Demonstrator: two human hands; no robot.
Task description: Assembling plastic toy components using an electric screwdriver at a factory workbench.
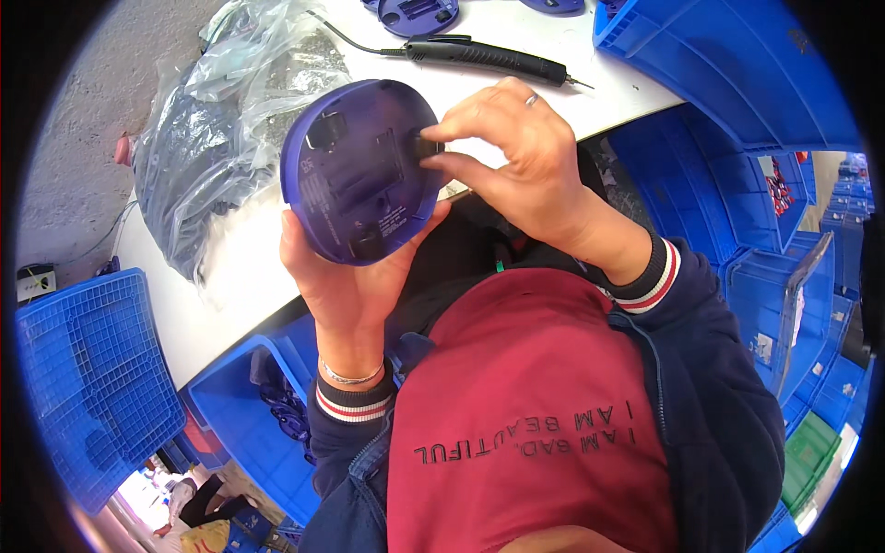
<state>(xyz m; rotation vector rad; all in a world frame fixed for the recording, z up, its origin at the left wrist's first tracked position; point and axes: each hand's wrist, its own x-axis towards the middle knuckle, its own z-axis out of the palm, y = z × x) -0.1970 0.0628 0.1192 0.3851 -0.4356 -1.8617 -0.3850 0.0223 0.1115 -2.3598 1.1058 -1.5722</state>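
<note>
Round purple housing [355, 175] cradled upright in left hand [346, 286], fingers curled under its lower rim; right hand [516, 157] at its right edge, fingertips pinching a small dark part [426, 147] there, above white desk [230, 267].

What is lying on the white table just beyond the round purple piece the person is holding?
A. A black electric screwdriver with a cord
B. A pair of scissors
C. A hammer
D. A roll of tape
A: a black electric screwdriver with a cord lies on the white table, beyond the round purple housing held in the left hand.
</note>
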